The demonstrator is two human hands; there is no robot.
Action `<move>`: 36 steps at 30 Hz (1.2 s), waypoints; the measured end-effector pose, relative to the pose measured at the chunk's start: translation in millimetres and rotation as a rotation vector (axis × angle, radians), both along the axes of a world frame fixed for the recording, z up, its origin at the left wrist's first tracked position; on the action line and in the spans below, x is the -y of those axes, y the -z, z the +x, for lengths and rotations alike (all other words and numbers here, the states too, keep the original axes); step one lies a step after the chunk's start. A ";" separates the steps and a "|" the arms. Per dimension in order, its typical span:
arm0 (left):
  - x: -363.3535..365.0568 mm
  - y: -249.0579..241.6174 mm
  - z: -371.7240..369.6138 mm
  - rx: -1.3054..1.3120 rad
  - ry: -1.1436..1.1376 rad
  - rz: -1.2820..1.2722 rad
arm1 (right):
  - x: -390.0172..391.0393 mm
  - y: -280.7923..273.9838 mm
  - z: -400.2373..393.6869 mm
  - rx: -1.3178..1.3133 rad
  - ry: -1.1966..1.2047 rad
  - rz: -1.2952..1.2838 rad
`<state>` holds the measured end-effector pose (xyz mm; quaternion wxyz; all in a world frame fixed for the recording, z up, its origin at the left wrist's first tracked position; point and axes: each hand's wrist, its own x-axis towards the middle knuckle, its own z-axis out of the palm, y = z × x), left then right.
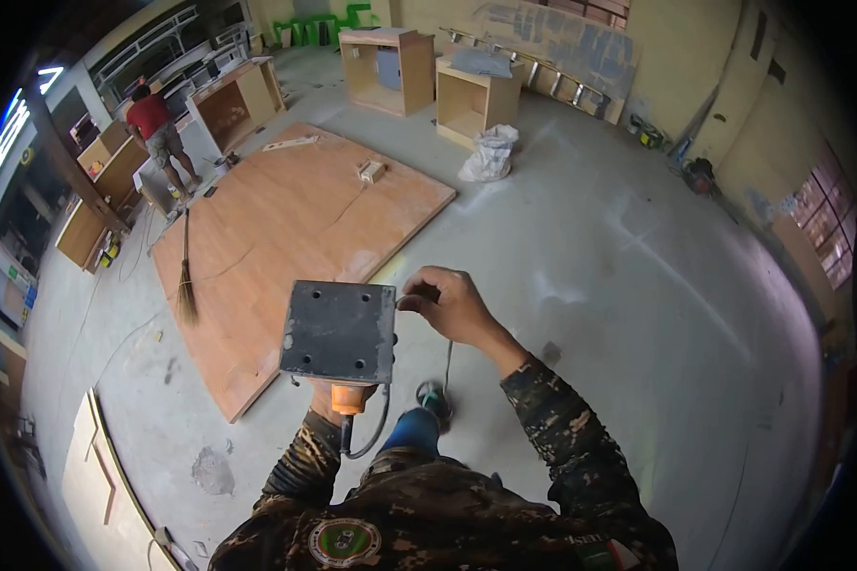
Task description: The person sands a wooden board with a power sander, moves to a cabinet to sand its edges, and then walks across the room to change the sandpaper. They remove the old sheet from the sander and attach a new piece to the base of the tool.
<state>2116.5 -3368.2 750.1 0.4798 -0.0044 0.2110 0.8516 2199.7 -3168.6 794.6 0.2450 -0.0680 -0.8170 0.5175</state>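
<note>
An electric palm sander [338, 331] is held up in front of me, its square dark pad with corner holes turned toward the camera. Below the pad show its orange body [348, 400] and a black cord [383, 428]. My left hand [324, 402] is closed round the sander from beneath, mostly hidden behind it. At the pad's right edge, my right hand [454, 305] has its fingers curled, thumb and forefinger pinched together. Whatever lies between those fingertips is too small to make out.
A large wooden panel [286, 209] lies on the floor ahead, bearing a broom [186, 276] and a power outlet box [372, 171]. Cabinets [388, 71] and a white sack [490, 154] stand farther back. A person in a red shirt [149, 116] works at left. Cords cross the floor.
</note>
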 end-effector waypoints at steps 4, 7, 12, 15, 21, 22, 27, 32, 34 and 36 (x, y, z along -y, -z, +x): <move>-75.3 38.6 -76.5 -0.236 0.025 0.206 | -107.3 43.4 -61.2 0.121 -0.154 -0.074; -81.0 2.1 -113.8 -0.411 -0.181 0.320 | -145.6 94.2 -70.1 0.188 -0.029 0.077; -119.2 -51.7 -190.7 -0.669 -0.512 0.418 | -300.7 214.5 -9.6 0.352 0.288 0.144; -131.1 -96.7 -216.3 -0.646 -0.315 0.662 | -350.6 223.2 14.2 0.394 0.290 0.115; -173.7 -141.4 -265.4 -0.990 -0.797 0.561 | -471.7 268.9 20.0 0.495 0.388 0.162; -193.0 -151.5 -262.6 -1.011 -0.892 0.595 | -500.1 286.2 20.9 0.461 0.438 0.180; -217.5 -203.3 -258.1 -1.093 -0.682 0.538 | -647.6 308.7 50.5 0.689 0.508 0.411; -256.7 -230.9 -259.7 -1.258 -0.826 0.445 | -786.8 305.9 78.8 0.820 0.623 0.497; -262.3 -230.6 -270.0 -1.049 -1.808 0.168 | -843.7 314.5 89.1 0.771 0.822 0.422; -234.7 -217.4 -293.0 -1.301 -1.333 0.288 | -881.3 291.1 78.6 1.013 0.960 0.478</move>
